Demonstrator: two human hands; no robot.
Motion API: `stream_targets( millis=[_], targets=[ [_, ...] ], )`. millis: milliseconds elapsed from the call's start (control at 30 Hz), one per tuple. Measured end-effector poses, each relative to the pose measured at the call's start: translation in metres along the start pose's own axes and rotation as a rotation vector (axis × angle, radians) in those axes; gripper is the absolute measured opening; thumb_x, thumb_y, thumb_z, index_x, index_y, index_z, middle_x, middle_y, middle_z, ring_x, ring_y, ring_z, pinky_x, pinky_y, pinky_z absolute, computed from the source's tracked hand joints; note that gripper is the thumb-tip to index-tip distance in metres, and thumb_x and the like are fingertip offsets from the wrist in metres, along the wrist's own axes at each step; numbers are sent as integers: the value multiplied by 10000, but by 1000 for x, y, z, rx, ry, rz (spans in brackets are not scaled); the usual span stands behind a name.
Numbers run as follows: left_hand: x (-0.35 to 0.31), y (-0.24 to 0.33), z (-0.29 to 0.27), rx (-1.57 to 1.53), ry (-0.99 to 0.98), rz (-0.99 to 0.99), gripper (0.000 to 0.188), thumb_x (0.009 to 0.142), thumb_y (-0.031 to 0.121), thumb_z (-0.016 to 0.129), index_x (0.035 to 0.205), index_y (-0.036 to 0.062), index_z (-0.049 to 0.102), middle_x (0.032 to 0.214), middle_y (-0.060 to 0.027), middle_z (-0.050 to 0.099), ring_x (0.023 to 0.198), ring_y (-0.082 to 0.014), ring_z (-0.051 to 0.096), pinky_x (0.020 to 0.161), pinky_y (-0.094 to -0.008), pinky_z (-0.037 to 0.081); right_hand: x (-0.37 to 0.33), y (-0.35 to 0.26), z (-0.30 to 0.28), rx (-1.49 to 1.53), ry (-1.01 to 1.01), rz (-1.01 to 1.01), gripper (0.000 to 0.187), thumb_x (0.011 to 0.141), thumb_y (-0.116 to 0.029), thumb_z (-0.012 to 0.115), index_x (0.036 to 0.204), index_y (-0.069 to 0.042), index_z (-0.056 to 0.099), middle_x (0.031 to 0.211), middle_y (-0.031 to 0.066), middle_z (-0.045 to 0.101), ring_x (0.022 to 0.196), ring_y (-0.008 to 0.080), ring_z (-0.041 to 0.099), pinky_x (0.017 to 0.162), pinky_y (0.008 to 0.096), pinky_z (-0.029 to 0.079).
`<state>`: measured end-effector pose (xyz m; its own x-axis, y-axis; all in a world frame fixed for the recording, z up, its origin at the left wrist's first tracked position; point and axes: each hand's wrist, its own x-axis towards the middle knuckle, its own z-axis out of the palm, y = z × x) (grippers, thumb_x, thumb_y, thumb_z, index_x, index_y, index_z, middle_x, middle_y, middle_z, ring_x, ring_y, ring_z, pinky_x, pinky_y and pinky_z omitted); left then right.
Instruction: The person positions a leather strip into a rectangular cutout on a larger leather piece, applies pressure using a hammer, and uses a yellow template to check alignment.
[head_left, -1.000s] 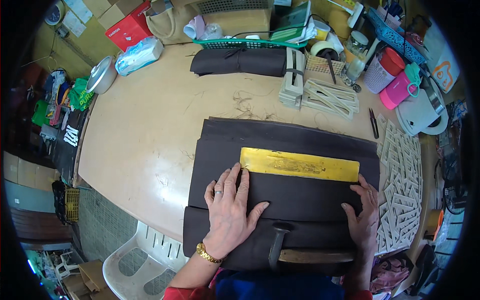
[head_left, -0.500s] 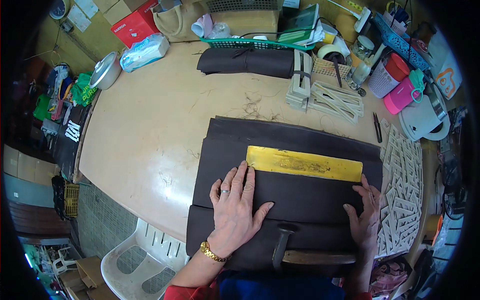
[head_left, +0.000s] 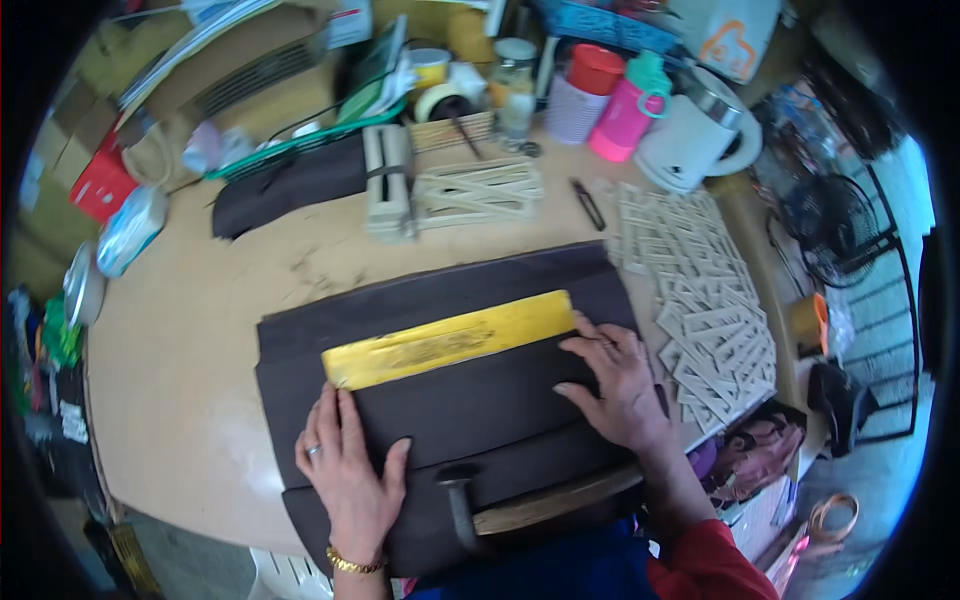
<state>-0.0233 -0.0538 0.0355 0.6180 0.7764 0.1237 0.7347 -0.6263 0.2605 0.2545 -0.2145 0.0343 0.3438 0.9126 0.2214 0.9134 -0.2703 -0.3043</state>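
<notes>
A long, flat yellow strip (head_left: 450,342) with dark smudges lies on a stack of dark brown sheets (head_left: 480,412). My left hand (head_left: 352,478) rests flat on the sheets, its fingertips touching the strip's lower left corner. At the strip's other end, my right hand (head_left: 616,388) has its fingers and thumb apart, the fingertips at the right edge. Neither hand grasps anything. Close to my body, a hammer (head_left: 556,502) with a wooden handle and dark metal head lies across the near part of the sheets.
Many pale flat rectangular frames (head_left: 700,300) cover the table's right side. Beyond the sheets are small black snips (head_left: 588,204), a banded bundle of pale frames (head_left: 388,185) and a dark roll (head_left: 290,188). A pink bottle (head_left: 625,118) and white kettle (head_left: 692,140) stand farther back.
The whole view has swung to the right, so the table's contents appear farther left and tilted. Both hands stay at the two ends of the yellow strip.
</notes>
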Motion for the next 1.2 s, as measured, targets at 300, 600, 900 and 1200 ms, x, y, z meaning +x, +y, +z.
stream_targets(
  millis=[300, 600, 900, 1200],
  targets=[
    [1, -1, 3, 45, -39, 6, 878, 885, 438, 718, 1551, -23, 377, 1587, -201, 387, 1437, -374, 377, 1161, -538, 252, -3, -1, -2, 29, 0, 17, 520, 842, -326, 801, 1275, -110, 610, 1504, 128, 536, 1223, 324, 498, 972, 473, 431],
    [0, 0, 1, 45, -61, -29, 843, 920, 468, 678, 1564, 8, 388, 1607, -179, 377, 1452, -377, 361, 1184, -513, 246, -4, -2, 0, 25, -20, 31, 506, 854, -321, 793, 1275, -112, 606, 1514, 120, 527, 1229, 319, 484, 953, 471, 430],
    [-1, -2, 3, 40, -42, -8, 835, 919, 451, 692, 1557, 3, 393, 1594, -187, 383, 1436, -383, 376, 1172, -518, 254, -4, -1, 0, 23, -12, 18, 503, 856, -317, 790, 1277, -111, 607, 1513, 121, 530, 1228, 317, 482, 957, 466, 428],
    [0, -2, 3, 22, -9, 19, 869, 857, 396, 757, 1541, -9, 405, 1578, -196, 392, 1409, -377, 405, 1149, -533, 272, -5, 1, -7, 116, -35, 37, 492, 855, -279, 797, 1272, -93, 613, 1509, 144, 528, 1275, 345, 477, 1026, 494, 418]
  ],
)
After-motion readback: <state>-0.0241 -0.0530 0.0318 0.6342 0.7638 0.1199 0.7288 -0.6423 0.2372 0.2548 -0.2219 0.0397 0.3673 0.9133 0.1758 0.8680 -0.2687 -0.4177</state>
